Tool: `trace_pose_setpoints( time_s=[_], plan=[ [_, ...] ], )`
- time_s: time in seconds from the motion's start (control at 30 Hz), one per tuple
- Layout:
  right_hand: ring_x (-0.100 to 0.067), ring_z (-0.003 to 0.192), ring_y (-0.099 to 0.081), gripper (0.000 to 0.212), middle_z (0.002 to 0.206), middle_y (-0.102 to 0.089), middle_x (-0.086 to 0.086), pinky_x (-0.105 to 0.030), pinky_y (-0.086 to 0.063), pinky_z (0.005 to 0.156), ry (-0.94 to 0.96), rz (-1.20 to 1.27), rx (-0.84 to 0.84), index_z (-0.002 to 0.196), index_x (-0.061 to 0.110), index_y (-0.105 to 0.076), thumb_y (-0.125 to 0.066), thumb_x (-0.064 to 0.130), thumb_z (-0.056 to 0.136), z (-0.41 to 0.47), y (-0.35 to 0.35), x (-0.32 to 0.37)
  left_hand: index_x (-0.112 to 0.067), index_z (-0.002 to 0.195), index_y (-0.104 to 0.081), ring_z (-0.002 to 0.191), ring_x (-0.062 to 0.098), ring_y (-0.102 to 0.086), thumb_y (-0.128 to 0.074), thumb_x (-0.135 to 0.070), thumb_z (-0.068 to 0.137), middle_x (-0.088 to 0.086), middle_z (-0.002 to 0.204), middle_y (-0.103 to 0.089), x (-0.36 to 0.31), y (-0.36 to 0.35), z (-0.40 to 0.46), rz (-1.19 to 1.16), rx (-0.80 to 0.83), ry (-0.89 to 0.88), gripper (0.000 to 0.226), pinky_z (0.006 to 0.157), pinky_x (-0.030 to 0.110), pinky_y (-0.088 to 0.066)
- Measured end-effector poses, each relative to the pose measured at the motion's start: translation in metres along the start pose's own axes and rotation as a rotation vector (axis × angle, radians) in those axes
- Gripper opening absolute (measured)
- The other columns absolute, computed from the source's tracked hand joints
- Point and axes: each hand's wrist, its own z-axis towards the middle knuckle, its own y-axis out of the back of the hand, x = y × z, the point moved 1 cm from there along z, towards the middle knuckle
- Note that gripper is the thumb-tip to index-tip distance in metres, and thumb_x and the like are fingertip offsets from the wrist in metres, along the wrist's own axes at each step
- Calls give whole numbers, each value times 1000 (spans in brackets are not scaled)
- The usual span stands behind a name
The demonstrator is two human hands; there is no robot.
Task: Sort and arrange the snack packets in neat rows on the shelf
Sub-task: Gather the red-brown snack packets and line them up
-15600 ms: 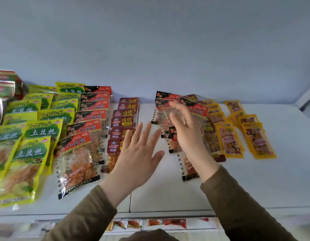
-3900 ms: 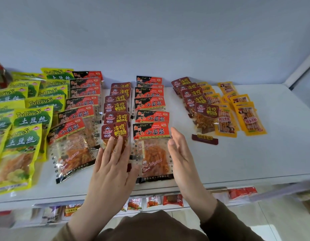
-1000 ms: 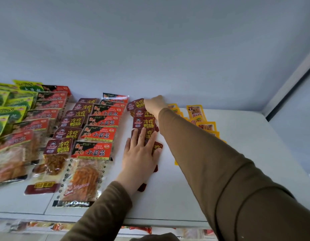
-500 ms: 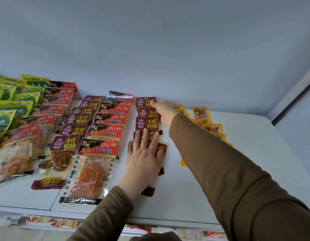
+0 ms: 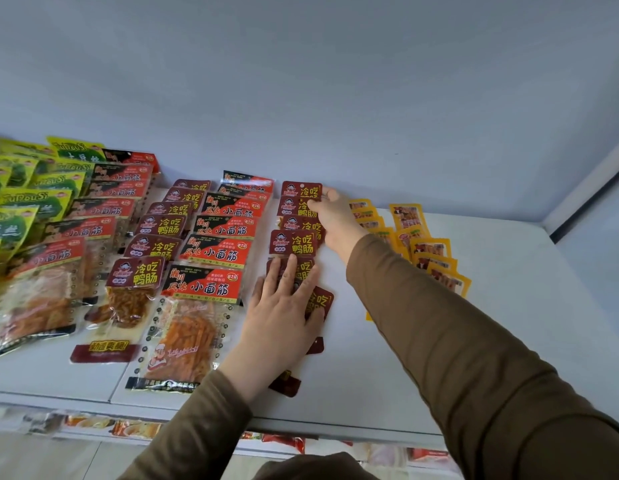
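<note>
Since earlier, right hand point(image 5: 336, 220) pinches the rearmost maroon packet point(image 5: 301, 190). Left hand point(image 5: 284, 306) presses flat, fingers straight, on that row's front. Yellow packets point(image 5: 429, 251) remain loose.

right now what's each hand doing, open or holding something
Left hand: open, fingers flat, pressing on the near dark red snack packets in the row.
Right hand: fingers pinch a dark red packet at the back of the row.

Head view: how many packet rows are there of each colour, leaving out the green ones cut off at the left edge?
Maroon rows: 2
Red-and-black rows: 2
Yellow rows: 2
Total: 6
</note>
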Motion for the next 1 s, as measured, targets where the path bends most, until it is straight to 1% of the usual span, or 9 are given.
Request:
trace_pose_setpoints(
  time_s=[0.07,0.17,0.3,0.53,0.67,0.73,0.8,0.9,1.0],
  plan=[
    [-23,101,-68,29,117,-68,-8,-36,-58,73,22,0,-34,128,13,-57,-56,3,100,0,-2,-1,-41,162,5,156,26,23,-29,-55,106,1,171,16,2,0,-2,6,9,-17,66,124,44,11],
    [-24,101,-68,30,113,-68,-6,-40,-59,79,43,1,-34,124,13,-57,-56,-2,98,1,-2,0,-44,161,4,155,26,24,-33,-55,105,-1,171,19,5,2,-5,9,33,-48,68,123,46,10],
    [-20,94,-69,31,112,-68,-5,-34,-59,68,40,3,-20,126,15,-57,-55,1,99,-2,-3,3,-48,157,19,155,34,21,-53,-59,96,1,167,30,10,7,1,-132,20,55,95,125,55,-4],
    [-28,96,-73,20,107,-72,-11,-46,-61,83,11,2,-6,119,12,-62,-51,19,103,-9,-5,4,-42,158,21,155,34,22,-57,-65,92,4,169,26,14,9,17,-167,112,83,104,124,55,2],
    [-21,92,-68,13,93,-66,-5,-26,-57,64,1,50,43,103,15,-56,-47,24,107,-24,-1,13,-46,156,22,155,31,22,-57,-65,93,-2,167,31,17,11,13,-231,105,46,104,127,57,0],
    [-14,117,-58,28,122,-61,0,-16,-52,78,30,82,20,134,17,-52,-45,24,108,-40,8,12,-47,155,24,156,31,17,-58,-64,92,-5,166,34,18,11,8,-304,60,51,105,127,57,-7],
    [-16,144,-37,51,156,-41,-1,-23,-36,104,49,55,-14,156,14,-31,-44,25,108,-56,18,4,-46,155,25,158,31,11,-59,-63,93,-4,168,29,18,11,-1,-409,16,91,105,126,55,-12],
    [-17,150,-29,53,163,-32,1,-33,-28,115,76,-2,-22,158,18,-30,-45,29,108,-77,28,-20,-38,158,24,158,24,10,-59,-54,96,-1,171,18,19,7,-4,-496,-12,140,104,127,48,-10],
    [-12,143,-36,53,158,-38,6,-28,-34,108,103,-72,4,158,23,-31,-44,36,108,-94,25,-29,-39,159,17,159,27,-4,-54,-56,91,-3,172,0,21,9,17,-612,7,125,99,125,57,-21]
  ],
)
